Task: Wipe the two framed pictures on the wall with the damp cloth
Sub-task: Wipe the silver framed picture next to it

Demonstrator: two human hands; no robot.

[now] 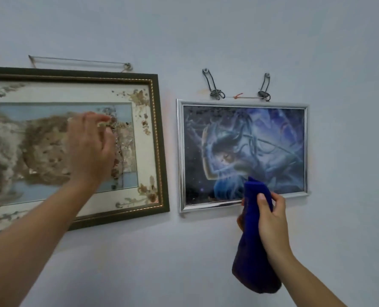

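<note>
The left forearm (pixel 29 235) enters from the lower left edge and extends up to the left hand (pixel 90 147), which is raised in front of the glass of the large dark-framed picture (pixel 159 151). The left hand holds nothing; its fingers are loosely curled, with the fingertips (pixel 104 118) near the upper right part of the inner image. Contact with the glass cannot be determined. The right hand (pixel 270 220) is closed around a blue cloth (pixel 250 251), with the thumb pressed across the fabric. The upper end of the cloth overlaps the lower edge of the silver-framed picture (pixel 180 156), near the middle of its bottom rail; the remainder hangs below the hand against the pale wall (pixel 206 36). The silver-framed picture shows a blue and violet figure and hangs from two cord loops on wall hooks (pixel 267 75). The large picture hangs to its left from a cord (pixel 80 61) and shows brown staining across its mat and image. The two frames are near each other but do not touch.
</note>
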